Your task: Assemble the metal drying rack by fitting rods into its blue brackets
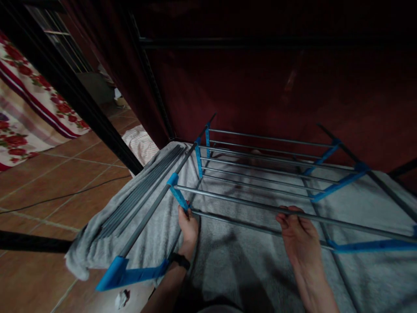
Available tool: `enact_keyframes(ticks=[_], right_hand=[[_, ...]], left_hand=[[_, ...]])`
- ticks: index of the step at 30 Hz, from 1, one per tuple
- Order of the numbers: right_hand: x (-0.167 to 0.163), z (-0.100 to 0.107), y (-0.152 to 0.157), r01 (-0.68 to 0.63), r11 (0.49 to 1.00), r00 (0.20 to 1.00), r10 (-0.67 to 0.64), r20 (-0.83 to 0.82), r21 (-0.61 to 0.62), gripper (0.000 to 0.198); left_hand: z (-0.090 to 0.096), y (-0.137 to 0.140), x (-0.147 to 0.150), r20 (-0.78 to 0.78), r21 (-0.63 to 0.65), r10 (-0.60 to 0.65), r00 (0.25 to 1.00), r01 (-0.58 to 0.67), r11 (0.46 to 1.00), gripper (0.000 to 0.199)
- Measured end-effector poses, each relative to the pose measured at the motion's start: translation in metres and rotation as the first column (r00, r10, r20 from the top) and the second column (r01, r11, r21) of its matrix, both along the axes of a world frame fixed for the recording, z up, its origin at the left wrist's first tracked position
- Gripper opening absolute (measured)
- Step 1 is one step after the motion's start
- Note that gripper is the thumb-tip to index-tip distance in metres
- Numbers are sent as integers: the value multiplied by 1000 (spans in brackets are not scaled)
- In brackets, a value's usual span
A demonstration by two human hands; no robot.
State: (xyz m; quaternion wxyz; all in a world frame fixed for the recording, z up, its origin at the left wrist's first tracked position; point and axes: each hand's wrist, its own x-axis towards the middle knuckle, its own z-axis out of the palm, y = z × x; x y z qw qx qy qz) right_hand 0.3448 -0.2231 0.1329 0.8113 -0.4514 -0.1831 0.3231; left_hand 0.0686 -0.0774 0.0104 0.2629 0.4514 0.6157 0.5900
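Rack frame (244,201), grey tubes w/ blue connectors, is stood on grey blanket (224,261) in front of dark red curtain (228,87). Lower end of a blue connector (179,197) is pinched btwn thumb & fingers of L hand (189,228); dark wristband (180,260) is worn on that arm. Front crossbar (211,194) is held in curled fingers of R hand (299,234), palm turned up. Loose tubes (141,191) are laid side by side on blanket, L of frame. Tiled floor (87,178) is seen beyond, crossed by thin dark cable (71,194).
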Motion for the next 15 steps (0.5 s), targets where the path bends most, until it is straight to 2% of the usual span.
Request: enact_keyframes(ticks=[3,6,10,13,15], right_hand=[[-7,3,3,19,999,1000,-18,-24,29,33],[-12,10,8,8,999,997,-5,-82,39,36],[-16,14,5,-115,991,979,125,-162,74,35],[-18,1,-8,-277,960,950,281,-137,49,32],[-17,-21,-18,-323,944,946,320,-56,-60,31]], left_hand=[[-1,3,-4,2,11,9,1000,-9,1000,26],[-9,11,-10,-127,-34,-16,992,11,999,34],[-18,22,-13,-215,-48,3,977,-13,999,39],[-17,20,-12,-258,-29,2,966,-10,1000,37],[-13,17,-11,-259,-41,-23,966,13,999,35]])
